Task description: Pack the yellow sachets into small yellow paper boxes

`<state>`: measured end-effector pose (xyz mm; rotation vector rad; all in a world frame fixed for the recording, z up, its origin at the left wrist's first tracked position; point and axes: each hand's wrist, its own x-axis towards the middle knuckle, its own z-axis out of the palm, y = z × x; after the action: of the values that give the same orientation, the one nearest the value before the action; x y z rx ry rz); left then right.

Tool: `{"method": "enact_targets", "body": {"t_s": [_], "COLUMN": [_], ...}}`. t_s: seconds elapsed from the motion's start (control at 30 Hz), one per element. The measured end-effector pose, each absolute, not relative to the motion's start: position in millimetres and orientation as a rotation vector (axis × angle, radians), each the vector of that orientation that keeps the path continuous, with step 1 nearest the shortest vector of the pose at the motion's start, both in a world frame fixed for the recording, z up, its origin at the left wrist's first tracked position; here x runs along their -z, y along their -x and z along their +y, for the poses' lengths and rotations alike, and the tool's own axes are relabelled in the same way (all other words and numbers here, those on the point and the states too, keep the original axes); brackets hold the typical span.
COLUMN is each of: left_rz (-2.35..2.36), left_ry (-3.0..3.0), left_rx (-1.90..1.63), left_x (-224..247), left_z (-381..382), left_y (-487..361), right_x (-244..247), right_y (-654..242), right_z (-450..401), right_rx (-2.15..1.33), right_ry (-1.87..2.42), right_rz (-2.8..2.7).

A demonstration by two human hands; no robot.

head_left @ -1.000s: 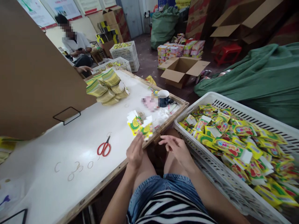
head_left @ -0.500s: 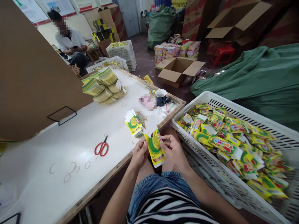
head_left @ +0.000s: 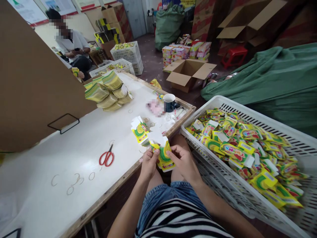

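Note:
Over my lap, just off the table's edge, I hold a yellow and green printed carton [head_left: 163, 154] in both hands. White inner flaps show at its top, and its front looks bent. My left hand [head_left: 150, 162] pinches its left side with thumb and fingers. On the right side, my right hand [head_left: 182, 160] grips it, thumb against the printed face. Close beyond my left hand, a small stack of flat cartons [head_left: 140, 132] lies on the white table [head_left: 114, 185]. To my right, a white plastic basket [head_left: 218, 100] holds many similar cartons [head_left: 232, 150].
Red-handled scissors [head_left: 107, 158] and several rubber bands lie on the table. Bundled cartons [head_left: 106, 91] are piled farther back, with a mug [head_left: 169, 103] at the far corner. A big cardboard sheet [head_left: 37, 76] stands left. Another person [head_left: 71, 46] sits beyond.
The carton between my hands now shows white flaps at its top and a bent front; before, its printed face was flatter. A yellow carton appears in the other person's area, by a hand.

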<state>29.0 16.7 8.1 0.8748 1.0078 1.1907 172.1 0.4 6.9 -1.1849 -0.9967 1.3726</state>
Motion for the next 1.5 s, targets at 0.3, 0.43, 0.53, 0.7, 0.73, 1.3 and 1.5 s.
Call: {"method": "enact_targets", "body": {"t_s": [0.3, 0.43, 0.53, 0.7, 0.73, 1.3, 1.5], "left_rz": [1.004, 0.900, 0.845, 0.753, 0.744, 1.030, 0.904], "left_ry": [-1.084, -1.162, -1.170, -1.062, -1.047, -1.302, -1.195], "left_rx": [-1.127, -1.007, -0.925, -0.831, -0.836, -0.929, -0.924], "left_x": [-17.3, -25.8, -33.7, -35.1, -33.6, -13.7, -19.4], "left_z": [4.4, 6.8, 6.8, 2.3, 1.6, 4.0, 4.5], "left_y": [-24.6, -14.1, -7.8, -5.2, -5.8, -14.2, -13.9], "right_x": [4.7, 4.2, -0.4, -13.5, -15.0, -16.2, -14.9], "right_y": [-180.3, -191.8, -201.4, -209.4, -209.5, -209.6, -201.4], "right_z": [8.5, 12.3, 15.7, 20.1, 20.9, 34.4, 32.8], "right_rx": [-1.231, -1.314, -1.368, -1.339, -1.306, -1.297, -1.037], "right_ry": [1.129, 1.018, 0.945, 0.942, 0.943, 1.140, 1.342], "right_rz": [-1.072, -1.252, -1.370, -1.488, -1.511, -1.663, -1.811]}}
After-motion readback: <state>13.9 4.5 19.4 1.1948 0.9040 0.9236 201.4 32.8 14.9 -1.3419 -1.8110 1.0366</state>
